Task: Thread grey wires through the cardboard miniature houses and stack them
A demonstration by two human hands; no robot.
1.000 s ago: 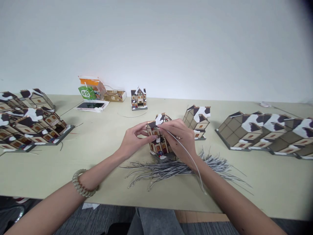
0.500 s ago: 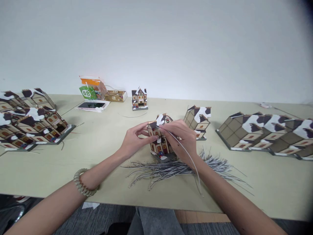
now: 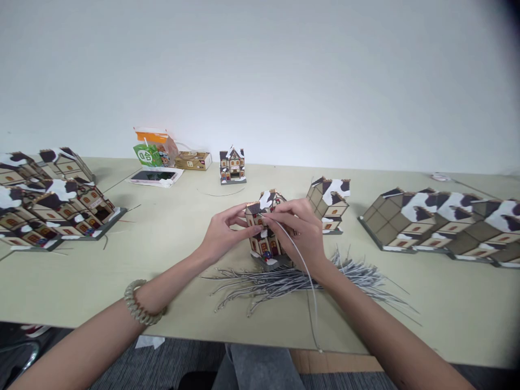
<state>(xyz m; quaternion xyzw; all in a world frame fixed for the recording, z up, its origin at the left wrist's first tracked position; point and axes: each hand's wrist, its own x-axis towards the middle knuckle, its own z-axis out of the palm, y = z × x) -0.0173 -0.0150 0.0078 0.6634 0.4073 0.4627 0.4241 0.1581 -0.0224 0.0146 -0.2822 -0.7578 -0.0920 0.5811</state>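
**Both hands on a small model house at mid-table**

On the pale table (image 3: 182,303), the landmark is the small model house (image 3: 266,238) standing upright near the front edge, and everything here is placed from it. Far to its left, a cluster of finished houses (image 3: 52,208) lies packed together at the table's end. Behind that house and to the left, near the wall, sit an orange and green packet (image 3: 152,149), a phone (image 3: 156,176) lying flat, and a small brown box (image 3: 193,160). Straight behind it, close to the wall, stands a lone tiny house (image 3: 232,164).

The left hand (image 3: 223,233), with a coiled bracelet (image 3: 138,309) on its wrist, pinches the model house's left upper corner between thumb and fingertips. The right hand (image 3: 300,230) is closed over the house's right side and pinches a thin grey wire (image 3: 306,276) at the roofline; the wire curves down from there past the table's front edge.

Just in front of the house, touching its base, spreads a loose heap of grey wires (image 3: 292,281). Just to its right and a little behind stands another house (image 3: 331,203), turned away. Far right runs a row of houses (image 3: 442,222), back walls facing the camera.
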